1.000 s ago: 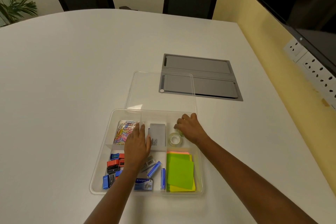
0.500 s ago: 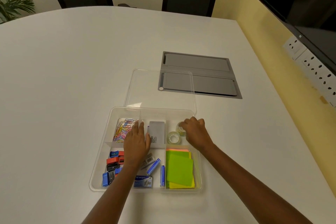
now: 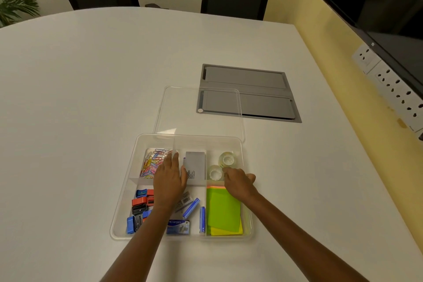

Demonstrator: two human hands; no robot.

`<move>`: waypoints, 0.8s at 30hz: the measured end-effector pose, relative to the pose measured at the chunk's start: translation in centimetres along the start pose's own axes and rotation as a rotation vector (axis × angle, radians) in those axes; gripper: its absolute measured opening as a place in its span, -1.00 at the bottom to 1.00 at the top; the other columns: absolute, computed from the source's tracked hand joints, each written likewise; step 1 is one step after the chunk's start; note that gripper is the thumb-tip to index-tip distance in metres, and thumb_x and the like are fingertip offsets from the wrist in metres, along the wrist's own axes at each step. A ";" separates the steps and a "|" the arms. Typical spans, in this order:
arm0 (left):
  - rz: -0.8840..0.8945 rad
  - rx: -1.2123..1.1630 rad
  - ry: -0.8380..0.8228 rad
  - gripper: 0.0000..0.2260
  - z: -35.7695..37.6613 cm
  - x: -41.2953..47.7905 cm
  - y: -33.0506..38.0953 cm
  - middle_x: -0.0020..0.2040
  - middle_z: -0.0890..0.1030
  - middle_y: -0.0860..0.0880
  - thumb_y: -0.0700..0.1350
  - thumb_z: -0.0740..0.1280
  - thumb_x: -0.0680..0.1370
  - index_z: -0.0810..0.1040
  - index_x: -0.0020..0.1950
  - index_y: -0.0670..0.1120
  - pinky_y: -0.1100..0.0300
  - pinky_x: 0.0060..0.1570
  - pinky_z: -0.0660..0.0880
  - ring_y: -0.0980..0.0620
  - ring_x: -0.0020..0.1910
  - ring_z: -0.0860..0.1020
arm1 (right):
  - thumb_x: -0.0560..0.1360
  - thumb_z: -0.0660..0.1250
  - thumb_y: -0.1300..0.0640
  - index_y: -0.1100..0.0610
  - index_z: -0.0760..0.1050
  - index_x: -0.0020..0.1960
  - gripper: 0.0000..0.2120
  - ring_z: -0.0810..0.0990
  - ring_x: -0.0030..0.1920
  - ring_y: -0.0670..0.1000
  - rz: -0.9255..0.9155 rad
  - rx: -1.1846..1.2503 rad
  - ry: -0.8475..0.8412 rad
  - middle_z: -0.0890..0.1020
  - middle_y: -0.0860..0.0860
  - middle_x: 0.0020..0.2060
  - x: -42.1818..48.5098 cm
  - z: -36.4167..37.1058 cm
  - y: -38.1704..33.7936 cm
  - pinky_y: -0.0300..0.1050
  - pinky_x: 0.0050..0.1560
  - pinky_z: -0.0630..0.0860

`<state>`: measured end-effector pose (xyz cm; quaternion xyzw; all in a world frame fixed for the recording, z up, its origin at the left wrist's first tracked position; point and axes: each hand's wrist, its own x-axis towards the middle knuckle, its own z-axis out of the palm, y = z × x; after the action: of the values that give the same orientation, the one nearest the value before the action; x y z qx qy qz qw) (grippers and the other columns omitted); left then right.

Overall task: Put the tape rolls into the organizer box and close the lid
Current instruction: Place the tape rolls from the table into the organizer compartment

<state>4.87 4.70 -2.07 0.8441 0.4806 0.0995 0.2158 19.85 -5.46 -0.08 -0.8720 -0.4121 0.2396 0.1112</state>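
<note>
- Two clear tape rolls, far one (image 3: 226,161) & near one (image 3: 215,172), lie in the back-right compartment of the organizer box (image 3: 123,201) on the white worktop (image 3: 80,98); no other roll visible outside the box
- Right hand (image 3: 239,182) hovers over the divider betw. the tape compartment & the sticky notes (image 3: 223,209), fingers curled loosely, fingertips touching or just beside the near roll; cannot tell if it grips it, looks closer to letting go
- Left hand (image 3: 169,177) lies flat & open, fingers together, over the middle of the box, thumb against a grey card box (image 3: 195,167), paper clips (image 3: 152,163) just to its left
- Clear lid (image 3: 183,110) lies flat on the worktop behind the box, partly over a grey hatch (image 3: 258,91), touching or just beside the back rim
- Judged progress: tape part looks done, approx. halfway overall; left to do – both hands out, lid picked up, set on the box & pressed shut
</note>
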 end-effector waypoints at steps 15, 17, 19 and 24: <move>-0.005 -0.030 -0.004 -0.59 -0.1 -0.1 0.0 0.40 0.36 -0.25 -0.08 0.12 0.58 0.24 0.40 -0.21 -0.05 0.33 0.35 -0.18 0.37 0.36 | 0.45 0.27 0.36 0.08 0.34 0.33 -0.51 0.28 0.36 0.12 -0.210 -0.323 0.259 0.33 0.10 0.37 2.3 -1.5 0.0 0.11 0.33 0.14; -0.002 -0.033 -0.002 -0.59 -0.1 -0.1 0.0 0.40 0.36 -0.25 -0.09 0.13 0.58 0.25 0.40 -0.20 -0.04 0.33 0.35 -0.18 0.36 0.37 | 0.48 0.30 0.28 0.07 0.29 0.38 -0.50 0.18 0.43 0.15 -0.281 -0.466 0.173 0.23 0.11 0.45 3.4 -1.7 0.1 0.19 0.39 0.10; -0.003 -0.034 -0.004 -0.59 -0.1 0.0 -0.1 0.40 0.36 -0.24 -0.08 0.12 0.58 0.24 0.40 -0.20 -0.03 0.32 0.36 -0.17 0.36 0.37 | 0.51 0.28 0.23 0.08 0.28 0.39 -0.53 0.16 0.45 0.19 -0.341 -0.585 0.104 0.24 0.11 0.46 4.2 -1.9 0.1 0.25 0.43 0.05; 0.000 -0.031 0.010 -0.60 0.1 0.1 -0.2 0.37 0.39 -0.25 -0.08 0.12 0.58 0.26 0.38 -0.20 -0.03 0.28 0.40 -0.17 0.31 0.41 | 0.54 0.22 0.19 0.10 0.30 0.38 -0.59 0.28 0.39 0.21 -0.300 -0.639 0.023 0.41 0.15 0.34 4.6 -1.9 0.2 0.31 0.45 -0.04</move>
<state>4.82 4.81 -2.25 0.8402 0.4802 0.1113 0.2262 23.49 -2.05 -0.02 -0.7950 -0.5886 0.0698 -0.1287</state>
